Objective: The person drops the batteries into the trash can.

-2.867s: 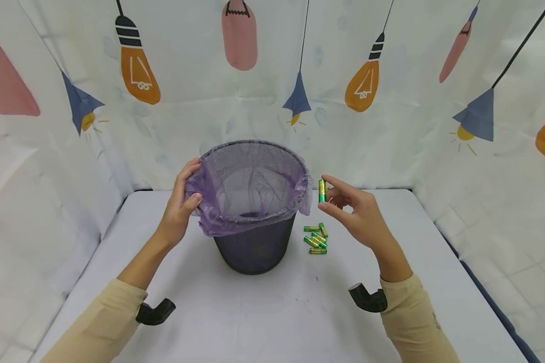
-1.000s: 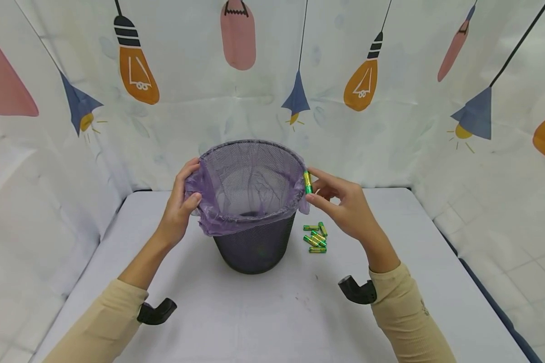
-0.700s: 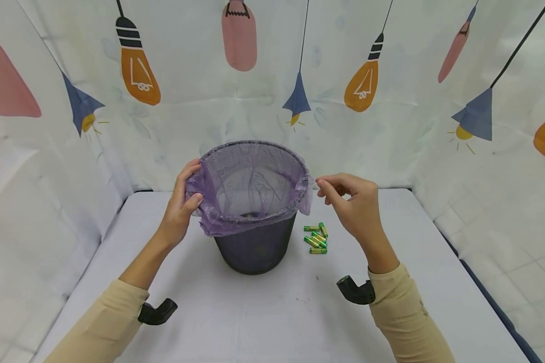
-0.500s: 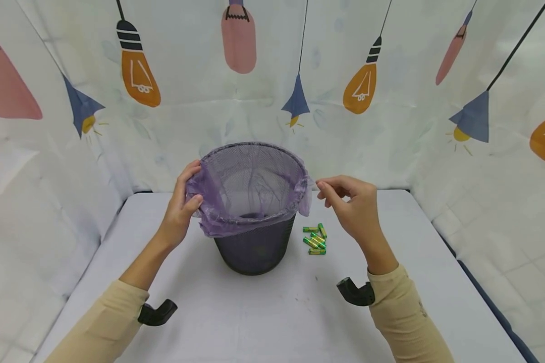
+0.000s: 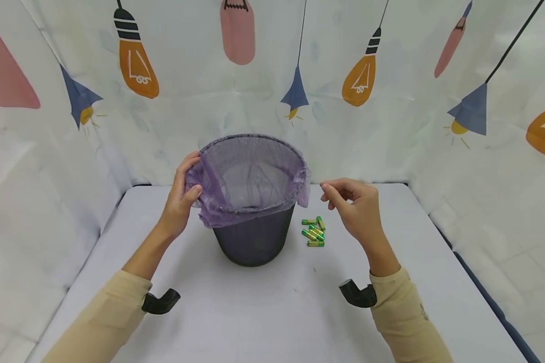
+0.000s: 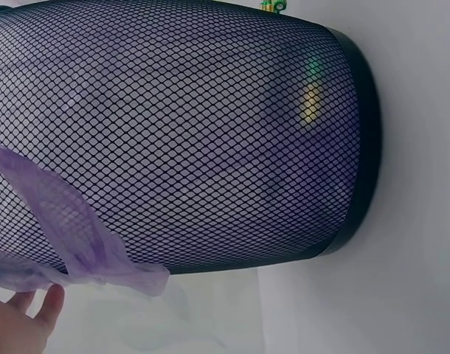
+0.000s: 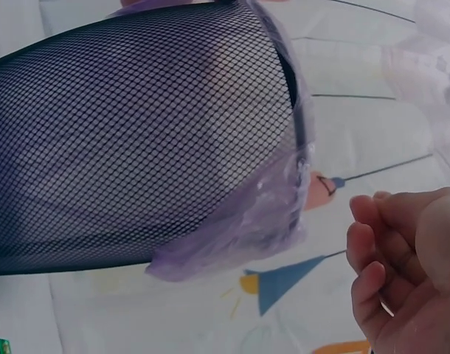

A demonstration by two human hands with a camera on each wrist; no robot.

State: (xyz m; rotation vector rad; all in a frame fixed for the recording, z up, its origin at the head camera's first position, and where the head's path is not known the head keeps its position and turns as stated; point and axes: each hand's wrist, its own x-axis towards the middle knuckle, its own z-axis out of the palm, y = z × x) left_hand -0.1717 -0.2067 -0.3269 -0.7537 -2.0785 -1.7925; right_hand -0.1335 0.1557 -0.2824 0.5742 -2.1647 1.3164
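A black mesh trash bin stands on the table, lined with a purple plastic bag folded over its rim. My left hand grips the bin's left rim through the bag, thumb in front. To the right of the rim hovers my right hand, fingers curled and thumb against the index finger, holding nothing. Below it, several green-and-gold batteries lie in a loose cluster beside the bin. Through the mesh in the left wrist view, a single battery shows near the bin's bottom.
The white-covered table extends in front of and around the bin. Behind it and at both sides hangs a white curtain printed with lamps and bulbs. Black wrist mounts sit on both sleeves.
The right hand brought an upright battery left to the bin's rim and let it go inside. It has since drawn slightly right, bare. The left hand keeps its grip.
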